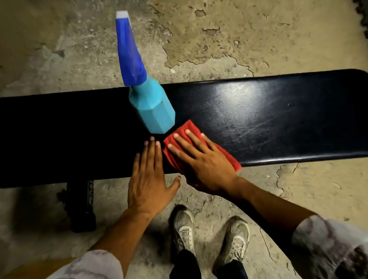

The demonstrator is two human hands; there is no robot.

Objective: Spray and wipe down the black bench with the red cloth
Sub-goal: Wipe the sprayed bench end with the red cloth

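The black bench (274, 116) runs left to right across the view, its padded top glossy on the right. A folded red cloth (189, 128) lies on the near half of the bench, and my right hand (201, 159) presses flat on it with fingers spread, thumb curled under the bench's near edge. My left hand (148, 176) rests flat on the bare bench just left of the cloth, holding nothing. A teal spray bottle (153, 106) with a blue trigger head stands upright on the bench right behind both hands, almost touching the cloth's far corner.
A cracked concrete floor (215, 40) surrounds the bench. The bench's black metal leg (81, 206) stands at the near left. My two grey sneakers (184, 227) are on the floor below the hands. A dark interlocking mat edge (365, 20) shows at the far right.
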